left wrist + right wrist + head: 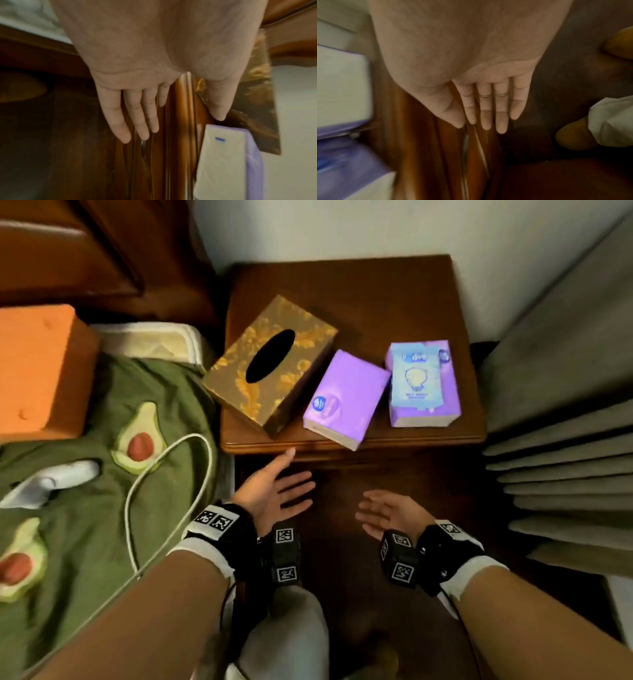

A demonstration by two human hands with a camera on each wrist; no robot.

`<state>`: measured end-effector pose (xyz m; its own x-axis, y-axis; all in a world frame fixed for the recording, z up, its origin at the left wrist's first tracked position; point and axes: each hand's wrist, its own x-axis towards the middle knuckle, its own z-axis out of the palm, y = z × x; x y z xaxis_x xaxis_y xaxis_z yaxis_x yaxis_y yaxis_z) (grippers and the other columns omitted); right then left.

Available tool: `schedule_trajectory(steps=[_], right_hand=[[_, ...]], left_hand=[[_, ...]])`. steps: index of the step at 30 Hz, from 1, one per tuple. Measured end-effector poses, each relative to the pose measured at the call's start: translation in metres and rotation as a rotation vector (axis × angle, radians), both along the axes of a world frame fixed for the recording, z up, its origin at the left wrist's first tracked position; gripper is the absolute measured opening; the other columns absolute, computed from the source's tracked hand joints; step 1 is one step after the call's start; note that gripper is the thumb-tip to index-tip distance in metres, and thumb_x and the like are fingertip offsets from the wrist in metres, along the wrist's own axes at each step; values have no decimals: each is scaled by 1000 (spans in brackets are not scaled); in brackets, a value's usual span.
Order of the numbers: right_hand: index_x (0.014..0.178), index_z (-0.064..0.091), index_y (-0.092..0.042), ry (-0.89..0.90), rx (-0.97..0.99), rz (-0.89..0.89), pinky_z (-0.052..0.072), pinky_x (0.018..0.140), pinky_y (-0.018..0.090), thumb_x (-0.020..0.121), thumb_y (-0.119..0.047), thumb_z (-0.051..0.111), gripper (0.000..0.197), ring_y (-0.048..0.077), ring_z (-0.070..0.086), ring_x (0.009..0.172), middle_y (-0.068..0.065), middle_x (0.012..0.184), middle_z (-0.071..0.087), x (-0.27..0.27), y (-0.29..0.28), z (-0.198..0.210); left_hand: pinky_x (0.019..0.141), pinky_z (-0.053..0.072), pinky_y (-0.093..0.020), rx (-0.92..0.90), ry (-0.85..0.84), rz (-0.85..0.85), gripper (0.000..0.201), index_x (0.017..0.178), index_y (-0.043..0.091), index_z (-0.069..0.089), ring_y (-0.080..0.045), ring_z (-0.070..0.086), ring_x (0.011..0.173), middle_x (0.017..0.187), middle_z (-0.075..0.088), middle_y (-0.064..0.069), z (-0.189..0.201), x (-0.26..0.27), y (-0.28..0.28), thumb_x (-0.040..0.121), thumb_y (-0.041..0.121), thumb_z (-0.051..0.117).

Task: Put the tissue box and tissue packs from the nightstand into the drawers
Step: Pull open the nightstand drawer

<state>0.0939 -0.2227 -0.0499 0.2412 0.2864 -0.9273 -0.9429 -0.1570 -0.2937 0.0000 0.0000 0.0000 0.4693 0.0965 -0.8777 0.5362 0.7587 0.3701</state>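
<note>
A gold-patterned tissue box (270,364) with a dark oval slot lies at the left front of the wooden nightstand (370,299). Beside it a purple tissue pack (346,398) overhangs the front edge, and a second purple pack with a blue label (423,383) lies at the right. My left hand (277,491) hangs open just below the nightstand's front edge, palm turned inward, thumb near the rim. My right hand (383,513) is open too, lower and to the right, facing the left one. Both hold nothing. The drawer fronts below lie in dark shadow.
A bed with a green avocado-print cover (85,508), an orange pillow (37,371) and a white cable (164,481) lies at the left. Grey pleated curtains (561,440) hang close on the right. A white wall stands behind the nightstand.
</note>
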Motion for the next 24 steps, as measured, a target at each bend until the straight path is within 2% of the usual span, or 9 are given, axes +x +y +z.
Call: schedule_trajectory(steps=[3,8,10,12,15,18,20,22,24], right_hand=[[105,56,-9,-16,-72,-68,46,88,44,96,-7,43,16,33,63,90,13,95,63,2,11,-60],[108,58,-7,-18,-94,-155,39,106,47,98,-2,36,25,41,54,125,18,128,58,9,42,-151],[124,52,-9,-44,-53,-207,43,101,48,96,4,37,35,39,61,114,18,121,62,12,54,-175],[107,55,-5,-89,-35,-210,45,98,48,93,10,36,28,31,63,87,13,97,63,20,64,-192],[115,50,-4,-83,77,-245,59,74,39,83,16,37,41,25,72,74,11,96,70,34,72,-214],[93,60,-3,-77,174,-172,57,74,34,77,5,56,19,18,75,66,6,73,76,41,73,-228],[86,62,-5,-64,170,-114,57,72,31,65,-2,67,22,19,73,62,6,66,72,43,74,-223],[90,61,-1,-68,125,-90,58,67,29,80,2,51,15,21,73,61,9,70,72,45,77,-225],[111,53,-2,-79,139,-174,61,66,34,70,12,54,44,26,73,78,19,100,68,43,77,-234]], left_hand=[[96,54,-50,-13,-120,171,56,119,22,57,-31,68,119,127,72,-17,-43,12,0,74,49,76],[89,59,-44,50,-249,297,46,93,19,56,-30,73,112,116,76,-16,-98,20,6,68,52,76],[85,61,-43,96,-276,297,47,90,20,57,-29,73,111,112,77,-15,-109,19,8,65,54,76],[85,61,-42,134,-313,287,51,89,20,57,-29,73,111,111,77,-15,-118,17,9,61,56,77],[88,60,-40,174,-371,235,51,87,20,59,-28,73,112,112,77,-15,-122,14,13,58,58,77],[91,59,-37,214,-387,194,48,83,20,61,-27,73,112,111,78,-14,-122,12,16,58,57,78],[89,59,-35,227,-392,189,41,78,22,69,-26,73,111,108,79,-13,-120,12,16,57,57,78],[90,59,-35,255,-404,174,31,71,27,76,-25,74,109,103,80,-11,-117,13,16,59,56,75],[93,59,-37,284,-401,143,27,67,29,78,-25,75,107,102,81,-11,-113,13,15,61,55,71]])
